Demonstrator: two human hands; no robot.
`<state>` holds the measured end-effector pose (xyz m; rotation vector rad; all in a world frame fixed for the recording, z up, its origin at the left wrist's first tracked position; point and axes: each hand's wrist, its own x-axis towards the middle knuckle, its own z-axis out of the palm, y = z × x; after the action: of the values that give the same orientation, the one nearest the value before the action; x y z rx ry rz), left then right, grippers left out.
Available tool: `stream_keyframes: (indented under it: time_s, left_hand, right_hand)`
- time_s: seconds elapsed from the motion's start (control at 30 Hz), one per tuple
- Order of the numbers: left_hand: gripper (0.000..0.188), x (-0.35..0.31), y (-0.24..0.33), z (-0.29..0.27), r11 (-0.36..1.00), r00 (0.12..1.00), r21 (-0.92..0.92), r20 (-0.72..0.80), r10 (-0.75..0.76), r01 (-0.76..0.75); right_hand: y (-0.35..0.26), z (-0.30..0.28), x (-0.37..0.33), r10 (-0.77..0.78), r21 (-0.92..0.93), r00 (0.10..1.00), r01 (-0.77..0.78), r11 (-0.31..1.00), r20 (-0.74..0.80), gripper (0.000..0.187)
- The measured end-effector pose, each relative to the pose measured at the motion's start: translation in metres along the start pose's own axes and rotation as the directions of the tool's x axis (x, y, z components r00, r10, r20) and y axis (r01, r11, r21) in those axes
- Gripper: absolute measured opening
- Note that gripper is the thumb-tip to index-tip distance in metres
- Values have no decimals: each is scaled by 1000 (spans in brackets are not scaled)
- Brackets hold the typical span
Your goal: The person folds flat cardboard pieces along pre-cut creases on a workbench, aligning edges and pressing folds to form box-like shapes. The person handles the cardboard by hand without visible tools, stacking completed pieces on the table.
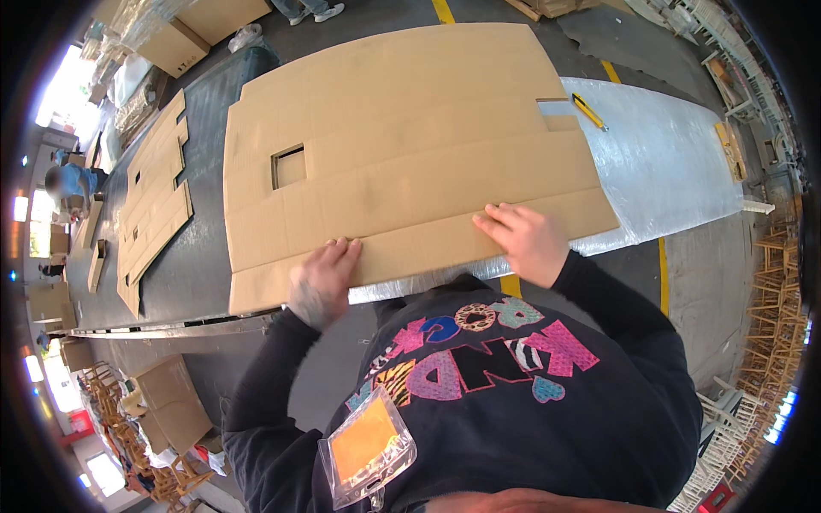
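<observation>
A large brown cardboard sheet [385, 128] lies spread before me, with cutouts near its left and right sides. A crease runs along its near side and marks off a narrow flap [410, 248]. My left hand [327, 278] is closed over the near edge, its bent fingertips at the crease and its thumb hidden. Farther right, my right hand [526, 244] grips the same flap, fingers pressed together on top near the crease; its thumb is also out of sight.
A yellow utility knife [589, 111] lies on the plastic-wrapped surface [658, 162] at right. Another cut cardboard piece [154, 205] rests on the dark table [201, 231] at left. A person in blue [75, 184] stands beyond it. Stacked wooden chairs [770, 316] line the right.
</observation>
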<state>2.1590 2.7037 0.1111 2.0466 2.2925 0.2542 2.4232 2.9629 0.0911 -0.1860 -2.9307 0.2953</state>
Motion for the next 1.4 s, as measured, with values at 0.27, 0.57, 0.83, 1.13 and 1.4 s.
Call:
stream_keyframes:
  time_s: [0.27,0.57,0.83,1.13,1.4]
  left_hand:
    - [35,77,-47,-48,995,864,-84,497,86,-50]
    - [36,27,32,-25,998,980,47,198,36,-46]
    - [30,23,53,-19,997,973,58,227,29,-43]
    - [19,87,18,-110,982,858,-38,481,181,-186]
    - [17,70,15,-78,988,934,-6,326,149,-155]
  right_hand:
    - [54,-49,86,-133,363,897,-32,931,421,40]
    - [33,-69,101,-326,481,744,8,877,583,34]
    - [9,66,231,-250,-67,966,246,967,-59,55]
    - [11,76,230,-188,0,982,188,982,-6,54]
    - [17,79,234,-176,-27,983,175,984,-53,55]
